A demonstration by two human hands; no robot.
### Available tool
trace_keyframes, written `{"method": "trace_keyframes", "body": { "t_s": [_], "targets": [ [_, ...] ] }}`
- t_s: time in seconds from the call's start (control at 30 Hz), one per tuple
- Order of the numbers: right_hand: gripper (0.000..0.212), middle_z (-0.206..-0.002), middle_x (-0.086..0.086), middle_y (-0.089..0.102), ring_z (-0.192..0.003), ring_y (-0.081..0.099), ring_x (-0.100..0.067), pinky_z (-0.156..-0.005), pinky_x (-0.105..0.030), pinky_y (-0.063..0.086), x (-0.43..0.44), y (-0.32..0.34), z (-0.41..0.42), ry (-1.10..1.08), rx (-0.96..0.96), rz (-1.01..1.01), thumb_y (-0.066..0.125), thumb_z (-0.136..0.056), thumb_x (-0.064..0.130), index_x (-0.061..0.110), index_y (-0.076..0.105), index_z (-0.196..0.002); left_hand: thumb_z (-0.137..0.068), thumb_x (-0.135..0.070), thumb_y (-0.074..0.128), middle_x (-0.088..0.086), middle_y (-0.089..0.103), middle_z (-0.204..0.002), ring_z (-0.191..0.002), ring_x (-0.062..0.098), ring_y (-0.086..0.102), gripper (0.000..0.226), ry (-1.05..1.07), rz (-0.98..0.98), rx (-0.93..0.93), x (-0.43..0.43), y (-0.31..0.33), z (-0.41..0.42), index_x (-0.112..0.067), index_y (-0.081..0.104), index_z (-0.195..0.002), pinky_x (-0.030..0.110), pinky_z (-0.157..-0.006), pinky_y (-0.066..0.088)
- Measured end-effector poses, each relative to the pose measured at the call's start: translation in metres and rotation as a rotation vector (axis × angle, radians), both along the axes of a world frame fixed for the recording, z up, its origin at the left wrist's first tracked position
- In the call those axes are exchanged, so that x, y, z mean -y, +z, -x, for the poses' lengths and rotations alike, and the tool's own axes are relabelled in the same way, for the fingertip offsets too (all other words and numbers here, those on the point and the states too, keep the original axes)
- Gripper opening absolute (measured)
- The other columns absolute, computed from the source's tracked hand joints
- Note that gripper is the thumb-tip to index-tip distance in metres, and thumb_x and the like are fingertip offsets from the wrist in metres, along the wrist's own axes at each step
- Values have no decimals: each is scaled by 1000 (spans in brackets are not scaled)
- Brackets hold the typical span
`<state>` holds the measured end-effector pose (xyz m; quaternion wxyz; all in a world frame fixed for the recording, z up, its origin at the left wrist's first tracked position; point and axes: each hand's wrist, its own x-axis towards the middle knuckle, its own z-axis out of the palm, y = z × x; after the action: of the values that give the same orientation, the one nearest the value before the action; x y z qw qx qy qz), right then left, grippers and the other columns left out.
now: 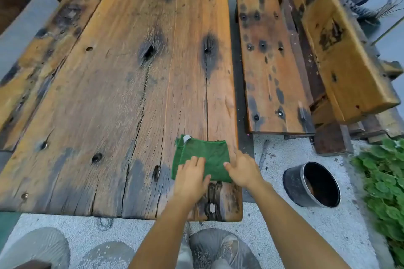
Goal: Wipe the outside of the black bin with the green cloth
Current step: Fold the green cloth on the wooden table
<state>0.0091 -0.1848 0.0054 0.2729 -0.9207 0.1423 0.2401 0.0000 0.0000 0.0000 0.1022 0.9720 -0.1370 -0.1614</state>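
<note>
Head view: L hand (192, 178) & R hand (242, 170), grips wide, rest on folded green cloth (207, 155) lower centre; round black bin (294, 183) lower right

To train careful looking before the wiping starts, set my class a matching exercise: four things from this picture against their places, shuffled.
1 green cloth
2 black bin
3 left hand
4 leafy plants

A on the gravel
B growing at the right edge
C folded on the wooden table
D resting on the cloth

Pairs: 1-C, 2-A, 3-D, 4-B
</note>
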Motion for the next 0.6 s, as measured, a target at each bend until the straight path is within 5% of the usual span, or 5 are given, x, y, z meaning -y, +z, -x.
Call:
{"method": "trace_keyframes", "body": {
  "t_s": [0.17,0.27,0.47,0.6],
  "targets": [
    [45,-124,-16,72,-120,64,-37,-93,-37,51,-11,-30,-33,-206,46,-84,65,-97,32,14,59,-138,-92,-40,65,2,61,-114,-106,26,59,34,-109,1,6,28,-33,4,-19,60,-117,40,-87,43],
    [35,-113,-12,74,-113,66,-34,-88,-34,50,-16,-43,-45,-241,17,-99,66,-96,30,13,64,-126,-59,-37,91,-2,66,-85,-76,22,65,40,-162,-42,34,46,-45,9,-22,70,-89,33,-65,51],
    [31,-93,-11,70,-102,67,-35,-74,-30,45,-12,-65,-65,-364,-49,-51,77,-89,37,9,63,-91,-51,-26,91,0,65,-83,-74,25,64,41,-40,-3,74,65,-68,6,-22,70,-86,36,-60,52],
    [36,-87,-12,69,-98,68,-35,-82,-35,53,-14,-70,-72,-450,-76,-95,78,-88,35,14,56,-69,-53,-21,88,0,63,-82,-72,25,63,37,-33,66,73,64,-69,4,-21,70,-86,37,-60,51]
  ]
}}
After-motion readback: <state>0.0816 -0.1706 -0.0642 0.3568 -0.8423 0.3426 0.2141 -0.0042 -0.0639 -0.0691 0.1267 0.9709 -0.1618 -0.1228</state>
